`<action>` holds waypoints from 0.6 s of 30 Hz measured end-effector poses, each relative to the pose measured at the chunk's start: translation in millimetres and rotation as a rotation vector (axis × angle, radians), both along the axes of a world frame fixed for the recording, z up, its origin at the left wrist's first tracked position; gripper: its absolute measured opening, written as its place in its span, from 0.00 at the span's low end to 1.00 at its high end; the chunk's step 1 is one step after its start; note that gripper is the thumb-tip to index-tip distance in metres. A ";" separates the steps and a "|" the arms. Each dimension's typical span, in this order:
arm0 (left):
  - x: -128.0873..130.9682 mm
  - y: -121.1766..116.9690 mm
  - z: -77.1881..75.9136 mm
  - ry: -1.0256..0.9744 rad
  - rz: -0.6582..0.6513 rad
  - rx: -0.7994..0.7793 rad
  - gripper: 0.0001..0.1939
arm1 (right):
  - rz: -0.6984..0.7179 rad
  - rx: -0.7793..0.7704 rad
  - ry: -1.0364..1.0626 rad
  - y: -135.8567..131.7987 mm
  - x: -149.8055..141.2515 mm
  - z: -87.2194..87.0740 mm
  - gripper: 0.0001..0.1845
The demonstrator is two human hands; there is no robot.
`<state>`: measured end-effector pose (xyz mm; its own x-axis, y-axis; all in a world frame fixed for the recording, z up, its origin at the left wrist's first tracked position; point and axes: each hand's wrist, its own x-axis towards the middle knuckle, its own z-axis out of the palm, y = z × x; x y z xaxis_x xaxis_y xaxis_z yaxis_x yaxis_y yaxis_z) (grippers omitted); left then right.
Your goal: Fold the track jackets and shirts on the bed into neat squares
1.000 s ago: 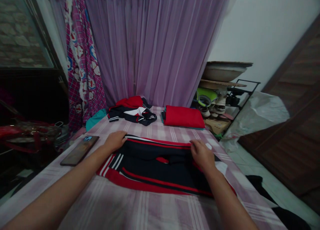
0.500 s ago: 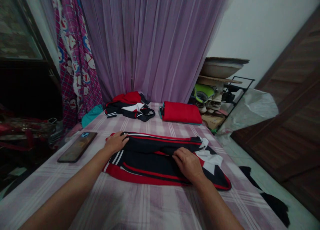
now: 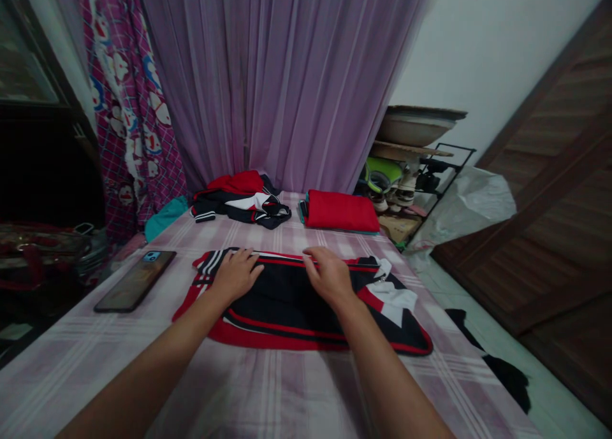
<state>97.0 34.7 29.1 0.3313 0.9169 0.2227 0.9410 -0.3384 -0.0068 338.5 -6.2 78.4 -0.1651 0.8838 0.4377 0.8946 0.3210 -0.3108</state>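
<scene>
A dark navy garment with red and white stripes lies partly folded on the pink checked bedsheet. My left hand lies flat on its left part, fingers spread. My right hand rests palm down on the garment's upper middle, fingers stretched out. Both hands press on the cloth and hold nothing. A white panel of the garment shows at its right end.
A phone lies on the sheet at the left. A crumpled red, white and navy garment and a folded red cloth sit at the far edge before purple curtains. A shoe rack stands right; dark cloth lies on the floor.
My right hand has moved left from the garment's right end to its upper middle. My left hand shifted slightly inward. The white panel at the right is uncovered.
</scene>
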 end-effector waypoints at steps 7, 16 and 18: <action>6.5 -7.0 -25.0 -0.004 0.055 -0.063 0.34 | 0.061 -0.408 -0.264 34.2 -3.5 -62.4 0.31; 8.6 -6.7 -25.5 0.004 0.028 -0.061 0.36 | -0.305 -0.430 -0.295 21.6 121.5 -72.6 0.27; 9.6 -6.2 -26.5 0.008 0.038 -0.061 0.36 | -0.345 -0.386 -0.238 22.1 107.9 -62.5 0.26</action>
